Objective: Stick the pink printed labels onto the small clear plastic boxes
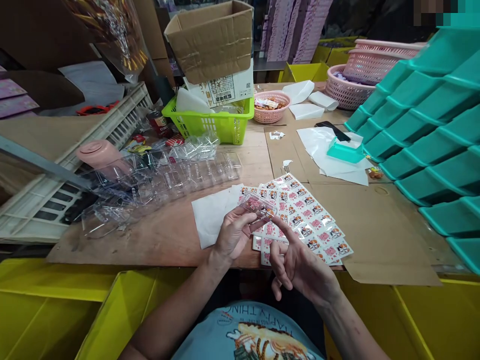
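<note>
My left hand (233, 234) pinches a small clear plastic box (258, 205) between thumb and fingers, above the front of the table. Pink and cat-like print shows through or on its face; which of the two I cannot tell. My right hand (302, 262) has its index finger stretched out to the box's right end, and the other fingers are loosely bent with nothing in them. Beneath both hands lie overlapping sticker sheets (317, 220) with cat pictures and pink lettering. A white sheet of paper (210, 217) lies to their left.
Rows of clear plastic boxes (187, 175) stand at the left beside a pink bottle (99, 155). Behind are a green basket (210, 122) and a pink basket (272, 107). Stacked teal trays (427, 140) rise at the right, near a black phone (333, 131).
</note>
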A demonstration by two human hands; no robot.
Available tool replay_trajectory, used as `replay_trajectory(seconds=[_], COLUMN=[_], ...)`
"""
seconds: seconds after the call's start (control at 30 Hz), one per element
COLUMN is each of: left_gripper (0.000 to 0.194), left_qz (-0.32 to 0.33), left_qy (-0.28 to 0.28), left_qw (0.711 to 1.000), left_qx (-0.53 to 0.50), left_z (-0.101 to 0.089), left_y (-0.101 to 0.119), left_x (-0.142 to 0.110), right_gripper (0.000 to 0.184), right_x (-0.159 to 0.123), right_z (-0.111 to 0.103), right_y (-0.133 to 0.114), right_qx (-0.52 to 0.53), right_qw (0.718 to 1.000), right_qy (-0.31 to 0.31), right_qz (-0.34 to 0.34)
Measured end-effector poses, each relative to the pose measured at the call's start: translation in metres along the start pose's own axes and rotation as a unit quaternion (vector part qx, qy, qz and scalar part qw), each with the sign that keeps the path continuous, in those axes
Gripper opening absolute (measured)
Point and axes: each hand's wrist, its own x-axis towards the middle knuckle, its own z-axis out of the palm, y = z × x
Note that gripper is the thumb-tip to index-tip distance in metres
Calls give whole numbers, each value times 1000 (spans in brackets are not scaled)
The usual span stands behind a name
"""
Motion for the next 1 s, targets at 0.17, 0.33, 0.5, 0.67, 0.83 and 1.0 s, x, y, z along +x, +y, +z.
replay_trajectory(seconds=[0.17, 0.33, 0.5, 0.67, 0.83, 1.0], left_gripper=[23, 20, 16, 13, 13, 12], left_qz=[-1, -2, 16, 62, 97, 77], left_qy=[6, 4, 68, 70, 63, 52], left_qw=[1000, 1000, 997, 995, 992, 995], left_qx=[-1, -18, -10, 24, 55, 48], left_z=[-1, -1, 2, 10, 18, 31], left_y=[0, -1, -4, -5, -10, -7], left_x=[0, 1, 4, 0, -5, -14], right_gripper=[77, 76, 74, 68, 67, 78], right_x=[2, 2, 2, -2, -5, 5], right_z=[0, 1, 6, 11, 16, 7], right_y=[0, 1, 3, 3, 7, 10], right_qx=[-4, -19, -48, -140, -551, -801], right_qw=[1000, 1000, 998, 987, 773, 512], right_qy=[14, 19, 40, 84, 275, 167], right_qz=[2, 5, 0, -1, -154, -260])
